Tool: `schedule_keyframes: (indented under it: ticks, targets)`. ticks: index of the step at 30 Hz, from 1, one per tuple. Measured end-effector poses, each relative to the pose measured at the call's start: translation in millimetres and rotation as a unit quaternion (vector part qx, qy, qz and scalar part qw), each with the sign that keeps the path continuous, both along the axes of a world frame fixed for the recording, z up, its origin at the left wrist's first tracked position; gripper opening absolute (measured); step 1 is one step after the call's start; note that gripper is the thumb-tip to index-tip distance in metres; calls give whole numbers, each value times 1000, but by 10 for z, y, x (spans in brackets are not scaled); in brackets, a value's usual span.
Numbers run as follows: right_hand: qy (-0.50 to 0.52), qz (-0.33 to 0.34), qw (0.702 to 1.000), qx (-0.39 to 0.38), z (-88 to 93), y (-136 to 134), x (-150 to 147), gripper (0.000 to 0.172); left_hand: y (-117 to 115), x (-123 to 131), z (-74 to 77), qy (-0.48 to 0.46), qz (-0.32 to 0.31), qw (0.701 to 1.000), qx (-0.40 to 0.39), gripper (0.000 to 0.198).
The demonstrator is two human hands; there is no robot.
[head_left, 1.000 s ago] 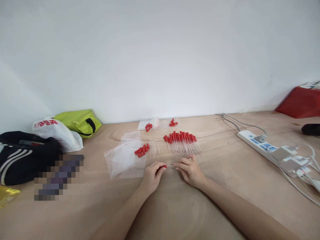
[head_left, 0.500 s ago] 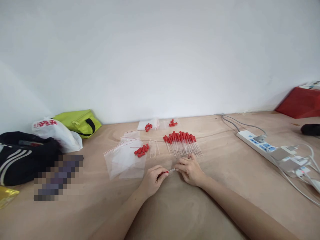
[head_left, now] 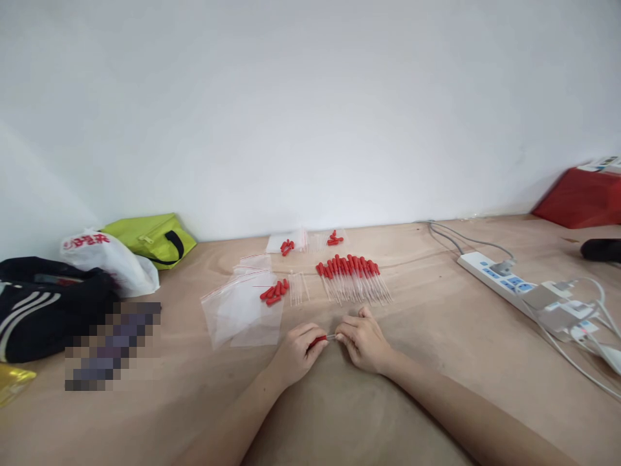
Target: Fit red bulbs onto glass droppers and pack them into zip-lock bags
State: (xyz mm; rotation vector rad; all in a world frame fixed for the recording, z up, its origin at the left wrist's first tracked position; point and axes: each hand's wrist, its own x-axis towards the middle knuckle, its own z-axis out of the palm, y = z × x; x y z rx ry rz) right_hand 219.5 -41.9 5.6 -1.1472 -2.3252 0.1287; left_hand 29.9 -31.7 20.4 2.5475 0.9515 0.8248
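Change: the hands have come closer together, and less of the clear tube (head_left: 331,336) shows between them; I judge the bulb may sit deeper on it.
Left hand (head_left: 299,349): closed around a red bulb (head_left: 317,340), smooth, rubber-looking.
Right hand (head_left: 365,340): pinches the thin, straight tube.
Far on the bench (head_left: 427,310): red-headed tubes (head_left: 356,278) in a dense row.
Left of row: loose bulbs (head_left: 275,292), glossy, on flat filmy bags (head_left: 242,310).

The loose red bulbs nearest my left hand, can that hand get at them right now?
Probably yes: the loose bulbs lie just beyond the left hand, and nothing seems to stand in between. But that hand is pinching another bulb, so it would likely need to let go first.
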Motion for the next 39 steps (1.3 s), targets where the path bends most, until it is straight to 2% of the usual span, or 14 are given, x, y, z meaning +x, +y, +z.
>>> schedule_keyframes:
  ticks: [5,11,14,16,18,20,22,26,30,34,39]
  targets:
    - [-10,-10,1000,-2,28,15,-27,29,55,-10,2,-11,-2,1000,19,19]
    - [-66,-27,997,34,153,7,-54,23,166,-108,0,1,-5,996,86,25]
    - [-81,-25,996,17,199,27,-62,21,216,-178,-3,-3,-14,994,109,23]
    - [-58,-66,996,-7,216,95,-66,21,271,-244,-19,-19,50,990,129,25]
    - [-7,-152,988,-37,226,214,-79,22,344,-329,-55,-25,171,973,154,28]
    - [50,-247,966,-63,231,365,-115,22,418,-414,-107,-17,274,948,162,29]
    - [83,-311,944,-71,229,517,-179,21,470,-476,-160,-4,326,933,152,27]
    - [80,-366,925,-65,201,744,-344,17,468,-491,-199,41,359,923,129,28]
    - [46,-385,919,-72,152,844,-425,13,397,-432,-130,82,382,916,93,31]
    - [19,-375,924,-65,138,839,-404,14,422,-372,-10,146,396,906,42,35]
    - [3,-325,944,-53,179,753,-471,22,670,-328,73,208,395,894,-30,40]
